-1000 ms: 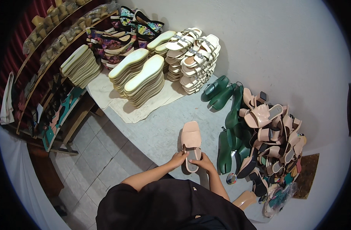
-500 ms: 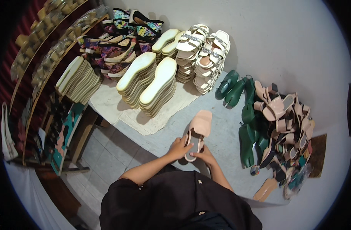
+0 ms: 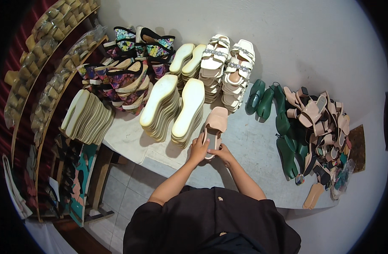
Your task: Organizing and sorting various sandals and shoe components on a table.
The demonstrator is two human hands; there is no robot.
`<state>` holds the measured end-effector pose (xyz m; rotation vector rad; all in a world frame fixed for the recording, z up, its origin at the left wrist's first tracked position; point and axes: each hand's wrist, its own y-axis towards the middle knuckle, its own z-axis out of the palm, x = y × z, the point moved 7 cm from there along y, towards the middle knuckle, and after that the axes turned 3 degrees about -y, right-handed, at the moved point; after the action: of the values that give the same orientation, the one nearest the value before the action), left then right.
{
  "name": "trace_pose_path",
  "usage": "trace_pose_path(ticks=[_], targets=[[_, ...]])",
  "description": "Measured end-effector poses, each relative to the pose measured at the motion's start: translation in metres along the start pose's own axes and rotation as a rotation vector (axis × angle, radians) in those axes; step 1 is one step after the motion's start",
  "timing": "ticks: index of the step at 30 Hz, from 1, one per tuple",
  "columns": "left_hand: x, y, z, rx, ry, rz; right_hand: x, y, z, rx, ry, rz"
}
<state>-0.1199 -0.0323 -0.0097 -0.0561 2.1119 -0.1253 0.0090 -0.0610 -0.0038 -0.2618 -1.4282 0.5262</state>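
A pale pink slide sandal [image 3: 216,120] with a broad square-toed upper and a grey insole is held between my two hands, toe pointing away from me. My left hand [image 3: 198,150] grips its left side near the heel, fingers wrapped round the edge. On the other side, my right hand [image 3: 222,154] closes round the heel end, its thumb by the insole. The sandal is over the grey table [image 3: 253,169]; whether its sole touches the surface I cannot tell. Just beyond and left of it stand stacks of cream soles [image 3: 189,101].
White sandals with jewelled straps [image 3: 238,70] are stacked against the wall. Colourful wedge sandals [image 3: 130,76] stand at the back left. Green shoe lasts [image 3: 286,148] and a heap of heeled sandals [image 3: 317,112] fill the right side. A rack [image 3: 71,70] holds bagged heel blocks.
Both hands have carried the sandal forward, nearer to the stacked soles. The grip looks much the same. The whole view has also shifted a little.
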Motion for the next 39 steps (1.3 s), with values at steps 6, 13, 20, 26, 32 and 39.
trace_pose_path(ticks=[6,13,20,26,32,39], targets=[[-0.009,0.004,-0.005,-0.080,-0.125,0.023,-0.027,0.046,-0.009,-0.151,-0.103,-0.099],[-0.037,-0.044,-0.022,-0.057,0.057,0.495,-0.008,0.020,-0.001,-0.161,-0.081,-0.214],[-0.028,-0.043,-0.011,-0.007,0.131,0.642,-0.004,0.017,0.002,-0.051,-0.081,-0.138],[-0.026,-0.037,-0.009,-0.035,0.150,0.663,-0.003,0.022,0.003,-0.045,-0.059,-0.173],[-0.030,-0.016,-0.011,-0.024,0.158,0.620,0.013,0.037,0.004,-0.131,-0.014,-0.230],[-0.036,-0.029,-0.020,-0.023,0.119,0.609,0.003,0.039,-0.001,-0.168,0.034,-0.191]])
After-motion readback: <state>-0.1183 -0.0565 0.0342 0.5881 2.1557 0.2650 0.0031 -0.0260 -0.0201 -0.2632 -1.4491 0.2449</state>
